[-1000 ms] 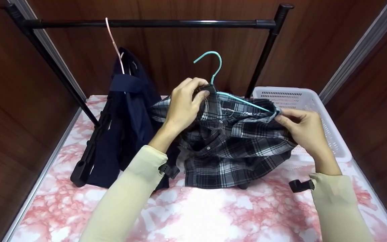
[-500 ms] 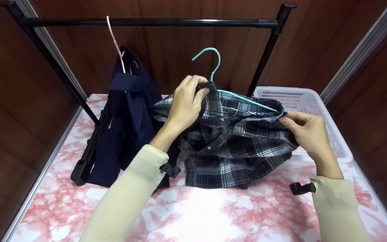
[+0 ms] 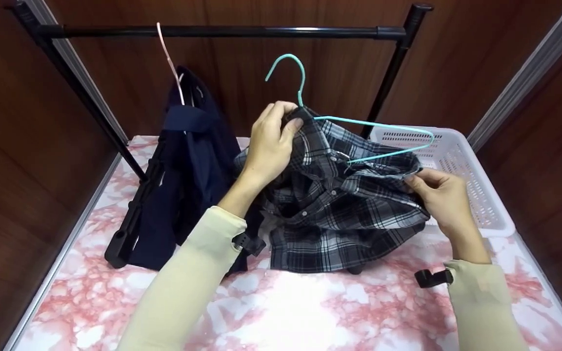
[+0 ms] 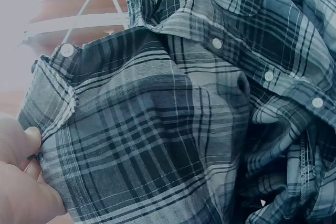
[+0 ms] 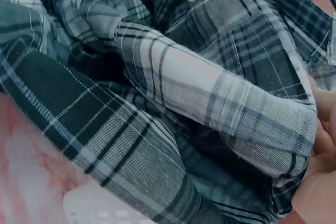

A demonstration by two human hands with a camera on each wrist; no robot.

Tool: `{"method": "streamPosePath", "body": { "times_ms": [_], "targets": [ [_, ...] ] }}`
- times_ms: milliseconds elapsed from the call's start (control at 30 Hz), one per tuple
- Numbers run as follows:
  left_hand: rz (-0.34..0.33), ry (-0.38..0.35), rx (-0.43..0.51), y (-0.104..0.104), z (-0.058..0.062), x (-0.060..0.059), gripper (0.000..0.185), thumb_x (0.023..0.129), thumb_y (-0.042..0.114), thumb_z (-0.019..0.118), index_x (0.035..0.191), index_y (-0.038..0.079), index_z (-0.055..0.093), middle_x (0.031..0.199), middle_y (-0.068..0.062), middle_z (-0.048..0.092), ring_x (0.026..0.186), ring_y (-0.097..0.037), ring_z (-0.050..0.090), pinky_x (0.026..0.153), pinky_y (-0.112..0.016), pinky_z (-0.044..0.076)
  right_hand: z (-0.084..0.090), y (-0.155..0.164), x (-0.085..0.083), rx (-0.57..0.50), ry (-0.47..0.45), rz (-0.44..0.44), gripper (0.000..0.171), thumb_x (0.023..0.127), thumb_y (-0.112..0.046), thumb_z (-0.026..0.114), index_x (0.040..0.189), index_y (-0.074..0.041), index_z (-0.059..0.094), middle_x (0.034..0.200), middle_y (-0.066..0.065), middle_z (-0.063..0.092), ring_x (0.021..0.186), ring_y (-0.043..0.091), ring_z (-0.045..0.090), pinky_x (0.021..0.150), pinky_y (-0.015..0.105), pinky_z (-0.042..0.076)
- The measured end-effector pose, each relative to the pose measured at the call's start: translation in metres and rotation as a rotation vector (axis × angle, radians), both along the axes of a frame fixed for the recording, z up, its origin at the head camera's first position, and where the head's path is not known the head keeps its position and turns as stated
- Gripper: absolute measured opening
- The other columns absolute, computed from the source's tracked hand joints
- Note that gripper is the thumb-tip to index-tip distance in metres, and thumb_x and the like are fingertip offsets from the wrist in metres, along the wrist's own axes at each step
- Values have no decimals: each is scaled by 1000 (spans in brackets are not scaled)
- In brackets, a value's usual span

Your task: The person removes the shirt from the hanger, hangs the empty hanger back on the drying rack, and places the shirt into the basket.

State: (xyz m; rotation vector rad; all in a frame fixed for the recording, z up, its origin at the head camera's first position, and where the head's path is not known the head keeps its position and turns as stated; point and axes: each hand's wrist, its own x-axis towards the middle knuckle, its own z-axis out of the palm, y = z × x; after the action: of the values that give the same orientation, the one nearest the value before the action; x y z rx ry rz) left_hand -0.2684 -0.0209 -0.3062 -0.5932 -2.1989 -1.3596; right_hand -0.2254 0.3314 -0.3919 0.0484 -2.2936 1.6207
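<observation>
A black-and-grey plaid shirt with white buttons hangs bunched between my hands. At its collar, my left hand pinches the cloth just beside the neck of a turquoise hanger. The hanger's hook points up, and its right arm shows as a bare loop above the shirt's shoulder; its left arm is hidden. My right hand pinches the shirt's right-hand edge between thumb and fingers. In the left wrist view, the left fingertips grip the cloth near the collar. The right wrist view shows my right thumb against the folded plaid.
A black rack spans the back. On its left, a pink hanger carries a navy garment. Behind my right hand stands a white plastic basket. The tabletop has a pink-and-white marbled pattern; wood-brown walls enclose it.
The hanger has risen and tilted left; its right end has come out of the shirt's shoulder into view. My left hand has risen slightly, and my right hand has lowered a little.
</observation>
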Motion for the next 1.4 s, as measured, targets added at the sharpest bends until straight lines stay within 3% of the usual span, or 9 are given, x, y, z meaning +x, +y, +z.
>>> {"method": "streamPosePath", "body": {
  "times_ms": [133, 367, 500, 767, 1200, 1400],
  "targets": [
    [10, -10, 3, -2, -1, 0, 21, 106, 13, 64, 123, 1, 68, 116, -10, 68, 114, -20, 63, 102, -28, 46, -3, -6, -1, 3, -7, 6, 7, 97, -5, 76, 96, -1, 82, 73, -11, 71, 70, 2, 64, 66, 17, 54],
    [13, -15, 26, -5, -2, -1, 19, 106, 13, 65, 121, 2, 68, 115, -9, 68, 113, -19, 62, 103, -28, 45, -8, -21, 0, 116, 6, 4, 13, 96, -5, 77, 102, 6, 80, 79, -14, 72, 74, -1, 63, 69, 14, 53],
    [12, -11, 28, -5, -2, -2, 19, 106, 13, 65, 121, 2, 68, 115, -9, 67, 113, -20, 61, 103, -28, 44, -11, -30, 1, 205, 18, 3, 10, 95, -6, 77, 101, 1, 82, 83, -4, 75, 75, -2, 63, 69, 12, 52],
    [12, -14, 36, -5, -3, -2, 19, 106, 14, 65, 121, 2, 68, 114, -8, 68, 112, -18, 61, 103, -27, 45, -14, -49, -1, 238, 7, 33, 13, 96, -11, 79, 104, -3, 84, 93, 11, 79, 77, -1, 65, 71, 13, 52],
    [-1, -8, 28, -6, -6, -3, 18, 104, 14, 67, 119, 3, 70, 114, -8, 68, 109, -18, 62, 101, -34, 49, -21, -67, -6, 387, 67, 67, 9, 93, -6, 80, 101, -5, 85, 91, 6, 82, 78, 1, 67, 72, 11, 49],
    [6, -9, 13, -8, -7, -4, 19, 105, 15, 67, 120, 4, 70, 114, -7, 67, 107, -18, 60, 98, -30, 47, -23, -71, -9, 411, 75, 116, 11, 93, -7, 80, 103, -8, 85, 92, 2, 82, 80, 5, 67, 73, 12, 47]
  ]
}}
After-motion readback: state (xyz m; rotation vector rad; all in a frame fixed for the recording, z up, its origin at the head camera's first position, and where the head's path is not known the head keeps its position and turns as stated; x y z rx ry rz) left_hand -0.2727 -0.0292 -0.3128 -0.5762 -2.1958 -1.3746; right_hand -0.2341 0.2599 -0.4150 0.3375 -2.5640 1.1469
